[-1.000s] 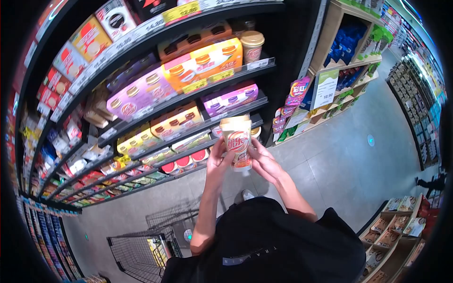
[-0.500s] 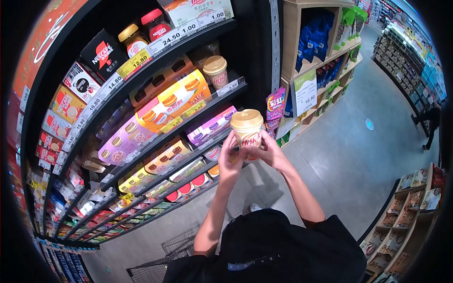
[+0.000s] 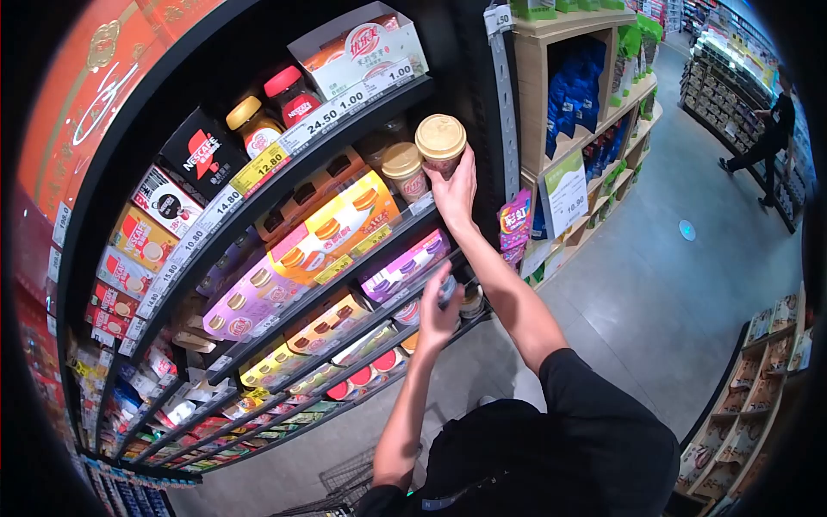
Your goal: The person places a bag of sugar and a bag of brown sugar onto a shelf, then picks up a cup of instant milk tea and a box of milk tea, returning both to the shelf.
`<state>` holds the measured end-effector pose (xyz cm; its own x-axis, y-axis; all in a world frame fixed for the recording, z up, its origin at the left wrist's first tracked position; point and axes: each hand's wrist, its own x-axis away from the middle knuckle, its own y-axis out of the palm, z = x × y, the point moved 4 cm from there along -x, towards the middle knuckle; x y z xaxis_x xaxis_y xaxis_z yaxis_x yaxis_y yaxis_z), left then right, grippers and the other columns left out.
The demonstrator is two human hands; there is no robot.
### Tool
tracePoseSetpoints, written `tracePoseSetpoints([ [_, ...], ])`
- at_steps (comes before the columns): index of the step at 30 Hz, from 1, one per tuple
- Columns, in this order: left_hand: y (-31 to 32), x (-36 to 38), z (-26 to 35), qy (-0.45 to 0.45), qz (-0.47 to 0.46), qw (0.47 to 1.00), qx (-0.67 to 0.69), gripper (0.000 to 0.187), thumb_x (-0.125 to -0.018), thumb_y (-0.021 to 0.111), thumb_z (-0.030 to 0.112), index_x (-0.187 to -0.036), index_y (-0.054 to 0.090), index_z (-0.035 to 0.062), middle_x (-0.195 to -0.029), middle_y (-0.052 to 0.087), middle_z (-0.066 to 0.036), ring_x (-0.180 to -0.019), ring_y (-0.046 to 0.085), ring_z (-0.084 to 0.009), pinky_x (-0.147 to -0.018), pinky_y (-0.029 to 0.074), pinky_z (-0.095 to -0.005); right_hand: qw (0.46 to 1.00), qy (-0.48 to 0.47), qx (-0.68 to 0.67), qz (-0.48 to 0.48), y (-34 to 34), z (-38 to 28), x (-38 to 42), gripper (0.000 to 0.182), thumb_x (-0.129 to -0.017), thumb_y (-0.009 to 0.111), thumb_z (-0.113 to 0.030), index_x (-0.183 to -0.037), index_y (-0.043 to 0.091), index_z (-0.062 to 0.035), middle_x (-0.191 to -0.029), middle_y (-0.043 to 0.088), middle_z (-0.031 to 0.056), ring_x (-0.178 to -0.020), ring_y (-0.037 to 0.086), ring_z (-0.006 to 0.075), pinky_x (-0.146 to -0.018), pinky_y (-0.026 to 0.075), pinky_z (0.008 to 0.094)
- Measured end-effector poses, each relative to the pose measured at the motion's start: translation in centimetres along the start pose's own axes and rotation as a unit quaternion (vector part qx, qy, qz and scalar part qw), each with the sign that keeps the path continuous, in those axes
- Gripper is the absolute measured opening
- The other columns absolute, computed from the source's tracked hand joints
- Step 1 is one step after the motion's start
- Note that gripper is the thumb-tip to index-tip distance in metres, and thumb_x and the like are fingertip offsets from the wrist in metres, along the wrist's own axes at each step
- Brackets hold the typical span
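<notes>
My right hand (image 3: 455, 185) is wrapped round a cup with a gold lid (image 3: 440, 138), held upright at the right end of the shelf. Just left of it stands another gold-lidded cup (image 3: 403, 170) on the same shelf. Lower down, my left hand (image 3: 439, 310) is raised in front of a purple box (image 3: 405, 269), its fingers apart and holding nothing that I can see. Yellow and purple multipacks (image 3: 332, 226) lie along the shelf to the left.
Coffee jars (image 3: 254, 125) and a black Nescafe box (image 3: 202, 155) stand one shelf up. A wooden display rack (image 3: 536, 103) is at the right. Part of a wire cart (image 3: 349, 478) shows below. Across the aisle a person (image 3: 771, 142) in dark clothes walks.
My right hand has moved the cup up to the shelf, beside the other cup. My left hand has let go of it and opened. The person across the aisle shows more fully.
</notes>
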<state>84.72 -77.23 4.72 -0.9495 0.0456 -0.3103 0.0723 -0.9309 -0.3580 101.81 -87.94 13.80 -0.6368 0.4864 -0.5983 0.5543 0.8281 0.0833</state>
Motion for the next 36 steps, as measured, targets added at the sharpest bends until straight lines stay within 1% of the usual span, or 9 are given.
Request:
tracePoseSetpoints([
  [1, 0.1, 1.3, -1.4, 0.021, 0.001, 1.000, -0.003, 0.051, -0.091, 0.064, 0.014, -0.138, 0.046, 0.0038, -0.133, 0.056, -0.014, -0.117, 0.056, -0.0219, -0.090, 0.046, -0.0314, 1.000, 0.001, -0.006, -0.001, 0.7, 0.3, 0.0, 0.079, -0.071, 0.079, -0.009, -0.137, 0.035, 0.0000, -0.131, 0.048, 0.0260, -0.123, 0.046, 0.0429, -0.104, 0.038, 0.0460],
  [3, -0.2, 4.2, -2.8, -0.161, -0.027, 0.986, 0.031, 0.047, -0.091, 0.065, 0.011, -0.135, 0.049, 0.0037, -0.129, 0.059, -0.012, -0.113, 0.058, -0.0207, -0.087, 0.048, -0.0307, 0.999, 0.029, -0.003, 0.019, 1.6, 0.8, -0.1, 0.079, -0.072, 0.078, -0.009, -0.137, 0.034, 0.0018, -0.129, 0.048, 0.0276, -0.122, 0.045, 0.0444, -0.104, 0.038, 0.0466],
  [6, -0.6, 9.4, -5.9, -0.014, 0.005, 1.000, 0.027, 0.041, -0.091, 0.064, 0.010, -0.130, 0.053, 0.0039, -0.126, 0.061, -0.011, -0.112, 0.059, -0.0192, -0.086, 0.050, -0.0311, 1.000, 0.028, -0.006, 0.003, 1.9, 1.4, 0.0, 0.080, -0.074, 0.078, -0.012, -0.137, 0.032, 0.0029, -0.129, 0.044, 0.0279, -0.122, 0.045, 0.0455, -0.103, 0.039, 0.0466],
  [13, -1.9, 8.6, -5.4, -0.076, 0.006, 0.997, 0.016, 0.033, -0.092, 0.064, 0.013, -0.123, 0.057, 0.0046, -0.120, 0.063, -0.010, -0.108, 0.060, -0.0167, -0.084, 0.050, -0.0312, 0.998, -0.022, 0.030, -0.051, 0.5, 0.4, -0.3, 0.083, -0.076, 0.074, -0.014, -0.141, 0.023, -0.0006, -0.132, 0.041, 0.0307, -0.118, 0.048, 0.0493, -0.098, 0.045, 0.0501],
  [15, -2.4, 6.7, -4.2, -0.217, -0.018, 0.976, 0.002, 0.038, -0.091, 0.063, 0.015, -0.126, 0.056, 0.0048, -0.120, 0.063, -0.011, -0.110, 0.059, -0.0196, -0.090, 0.046, -0.0317, 0.995, -0.008, 0.032, -0.089, 0.0, 0.0, -0.4, 0.091, -0.079, 0.071, -0.017, -0.147, 0.012, -0.0055, -0.132, 0.047, 0.0315, -0.110, 0.057, 0.0475, -0.092, 0.050, 0.0475],
  [18, -3.4, 2.9, -1.8, 0.005, 0.019, 0.994, -0.109, 0.041, -0.086, 0.062, 0.009, -0.126, 0.055, 0.0014, -0.120, 0.061, -0.018, -0.113, 0.057, -0.0311, -0.097, 0.044, -0.0409, 0.986, 0.026, 0.085, -0.138, -0.4, 0.1, -0.6, 0.077, -0.084, 0.065, -0.031, -0.143, 0.023, -0.0056, -0.121, 0.052, 0.0311, -0.103, 0.058, 0.0490, -0.086, 0.052, 0.0503],
  [21, -4.0, -3.6, 5.4, 0.188, 0.057, 0.960, -0.199, 0.042, -0.086, 0.058, 0.004, -0.127, 0.053, -0.0012, -0.126, 0.056, -0.021, -0.118, 0.052, -0.0364, -0.102, 0.039, -0.0429, 0.976, -0.092, 0.129, -0.150, 0.4, 2.1, -0.6, 0.074, -0.085, 0.067, -0.025, -0.145, 0.024, -0.0132, -0.133, 0.038, 0.0270, -0.094, 0.059, 0.0500, -0.076, 0.054, 0.0531],
  [26, -4.4, -15.4, 11.6, 0.280, 0.092, 0.893, -0.340, 0.049, -0.090, 0.058, 0.016, -0.136, 0.045, 0.0011, -0.130, 0.053, -0.021, -0.122, 0.048, -0.0373, -0.103, 0.036, -0.0443, 0.975, -0.104, 0.125, -0.149, 0.0, 0.9, -1.2, 0.082, -0.084, 0.067, -0.015, -0.149, 0.018, -0.0230, -0.132, 0.041, 0.0264, -0.099, 0.057, 0.0493, -0.078, 0.054, 0.0522],
  [36, -4.1, -24.9, 8.6, 0.045, -0.064, 0.894, -0.442, 0.072, -0.080, 0.069, 0.048, -0.138, 0.048, 0.0103, -0.124, 0.058, -0.021, -0.118, 0.054, -0.0359, -0.098, 0.041, -0.0452, 0.974, -0.054, 0.140, -0.172, 0.8, 1.7, -1.4, 0.076, -0.082, 0.064, -0.007, -0.147, 0.026, -0.0194, -0.122, 0.047, 0.0230, -0.107, 0.054, 0.0443, -0.081, 0.053, 0.0502],
])
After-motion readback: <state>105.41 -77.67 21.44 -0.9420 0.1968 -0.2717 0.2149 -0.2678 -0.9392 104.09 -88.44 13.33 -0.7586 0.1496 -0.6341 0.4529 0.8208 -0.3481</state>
